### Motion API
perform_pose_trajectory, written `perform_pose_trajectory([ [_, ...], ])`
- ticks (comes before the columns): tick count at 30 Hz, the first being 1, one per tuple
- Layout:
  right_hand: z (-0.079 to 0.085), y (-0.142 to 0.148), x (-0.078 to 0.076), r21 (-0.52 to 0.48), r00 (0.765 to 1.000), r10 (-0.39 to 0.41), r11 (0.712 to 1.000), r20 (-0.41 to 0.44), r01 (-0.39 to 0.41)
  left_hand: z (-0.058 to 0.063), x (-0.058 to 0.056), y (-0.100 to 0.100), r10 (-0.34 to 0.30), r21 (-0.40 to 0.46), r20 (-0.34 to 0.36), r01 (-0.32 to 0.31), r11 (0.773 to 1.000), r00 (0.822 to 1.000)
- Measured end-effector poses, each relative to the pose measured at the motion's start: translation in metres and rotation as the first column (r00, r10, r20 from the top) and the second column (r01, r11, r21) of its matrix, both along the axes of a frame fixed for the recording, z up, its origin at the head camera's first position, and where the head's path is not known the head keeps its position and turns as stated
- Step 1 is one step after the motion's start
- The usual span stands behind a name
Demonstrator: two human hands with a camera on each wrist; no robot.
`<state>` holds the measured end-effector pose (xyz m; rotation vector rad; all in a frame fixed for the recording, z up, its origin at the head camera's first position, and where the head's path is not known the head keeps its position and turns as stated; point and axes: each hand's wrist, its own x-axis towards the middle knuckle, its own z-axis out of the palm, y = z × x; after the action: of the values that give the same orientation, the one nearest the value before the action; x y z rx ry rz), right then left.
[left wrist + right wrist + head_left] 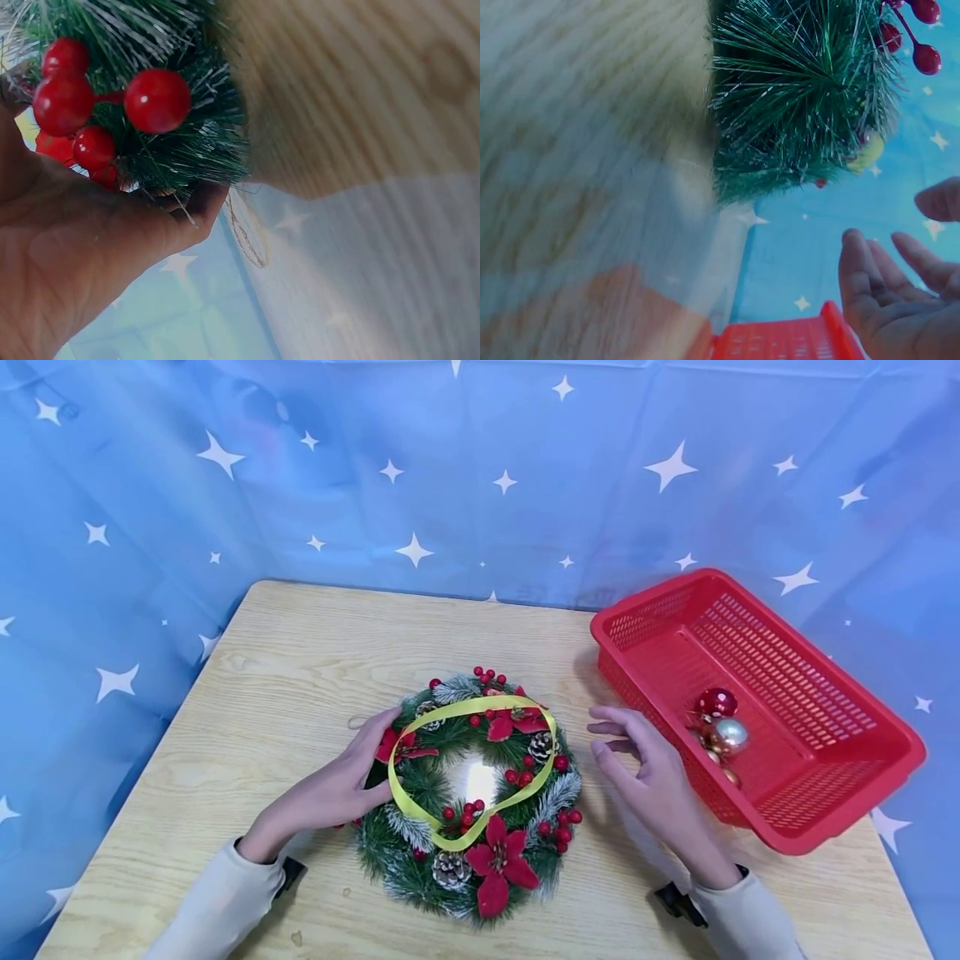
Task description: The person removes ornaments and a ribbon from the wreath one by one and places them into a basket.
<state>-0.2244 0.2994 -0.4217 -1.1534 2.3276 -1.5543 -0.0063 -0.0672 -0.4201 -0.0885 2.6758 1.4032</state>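
A green Christmas wreath (498, 864) lies on the table, decked with red poinsettias, berry sprigs and pinecones. Over its top runs a loop of yellow ribbon (471, 704), laid loosely around the central hole. My left hand (337, 785) grips the wreath's left side, thumb on top and fingers around the outer edge; red berries (157, 100) show beside the palm in the left wrist view. To the right of the wreath, my right hand (652, 781) hovers between it and the red basket (832, 652), fingers relaxed and apart, holding nothing.
Inside the basket, at its near left side, lie several ornament balls, among them a dark red one (717, 702) and a silver one (729, 735). A thin string loop (356, 723) lies just left of the wreath. Blue star-printed cloth (450, 468) hangs behind the table.
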Motion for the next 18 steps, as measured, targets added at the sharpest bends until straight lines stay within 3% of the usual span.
perform_pose_trajectory([
  [18, -0.006, -0.005, 0.005, 0.014, 0.993, 0.083, 0.996, 0.088, -0.084, 0.001, -0.012, -0.002, -0.08, -0.008, 0.026, 0.08, 0.997, 0.996],
])
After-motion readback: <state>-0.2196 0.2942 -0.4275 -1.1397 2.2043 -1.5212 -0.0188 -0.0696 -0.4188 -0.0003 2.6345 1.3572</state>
